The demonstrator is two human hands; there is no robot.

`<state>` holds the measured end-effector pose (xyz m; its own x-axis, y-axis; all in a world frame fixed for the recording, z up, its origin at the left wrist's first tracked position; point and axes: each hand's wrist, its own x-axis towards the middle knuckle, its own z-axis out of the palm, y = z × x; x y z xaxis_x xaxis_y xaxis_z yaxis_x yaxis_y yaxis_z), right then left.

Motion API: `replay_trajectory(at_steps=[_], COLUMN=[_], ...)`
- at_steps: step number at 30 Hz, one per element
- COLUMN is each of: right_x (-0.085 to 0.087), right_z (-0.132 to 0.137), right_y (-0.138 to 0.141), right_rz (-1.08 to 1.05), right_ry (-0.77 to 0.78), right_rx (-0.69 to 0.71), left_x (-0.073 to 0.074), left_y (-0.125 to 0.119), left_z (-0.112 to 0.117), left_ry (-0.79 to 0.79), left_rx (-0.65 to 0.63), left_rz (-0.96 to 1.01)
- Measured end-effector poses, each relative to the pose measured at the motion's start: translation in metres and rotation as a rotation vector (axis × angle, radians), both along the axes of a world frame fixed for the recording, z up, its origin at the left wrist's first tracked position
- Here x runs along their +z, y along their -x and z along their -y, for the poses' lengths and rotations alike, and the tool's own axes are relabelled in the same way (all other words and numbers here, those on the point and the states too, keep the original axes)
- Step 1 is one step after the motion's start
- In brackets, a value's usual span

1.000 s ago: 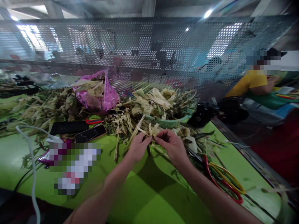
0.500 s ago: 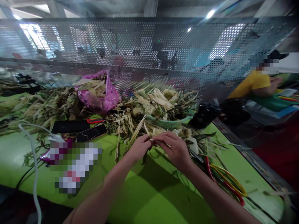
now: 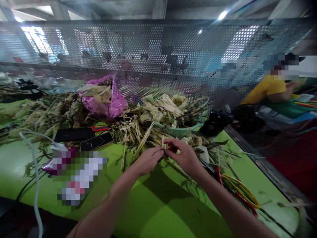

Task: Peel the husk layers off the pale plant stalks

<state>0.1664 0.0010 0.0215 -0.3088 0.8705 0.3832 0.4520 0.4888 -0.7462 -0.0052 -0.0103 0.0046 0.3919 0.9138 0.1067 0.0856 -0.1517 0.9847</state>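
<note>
My left hand (image 3: 148, 160) and my right hand (image 3: 184, 156) meet over the green table (image 3: 158, 205), fingertips together. Both pinch a pale strip of dried leaf (image 3: 162, 142) that sticks up between them. Just behind my hands lies a heap of dried leaves and husks (image 3: 158, 115), partly inside a pale green basket (image 3: 177, 131). The strip's lower end is hidden by my fingers.
A pink plastic bag (image 3: 105, 99) of husks sits at the back left, with two phones (image 3: 85, 138) in front. A white cable (image 3: 34, 172) runs at left. Red and yellow handled shears (image 3: 237, 191) lie at right. A perforated metal screen (image 3: 158, 56) backs the table; a person in yellow (image 3: 266, 89) sits beyond.
My hands have closed together and dropped slightly toward the table, and the longer leaf ends that stuck up between them now show only as a short strip.
</note>
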Motion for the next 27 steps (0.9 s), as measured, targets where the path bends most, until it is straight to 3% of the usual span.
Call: replay_trajectory(at_steps=[3,16,21,27], right_x=[0.004,0.001,0.002,0.01], right_z=[0.004,0.007,0.005,0.002], right_y=[0.003,0.004,0.003,-0.001], right_rz=[-0.049,-0.287,-0.292,-0.075], right_ry=[-0.034,0.088,0.106,0.005], right_rx=[0.033,0.144,0.052,0.144], left_x=[-0.002,-0.001,0.001,-0.001], left_y=[0.0,-0.009,-0.01,-0.007], left_z=[-0.001,-0.004,-0.004,-0.005], left_ry=[0.022,0.401,0.373,0.332], left_rx=[-0.045,0.108,0.093,0.058], left_rz=[0.033,0.381,0.393,0.381])
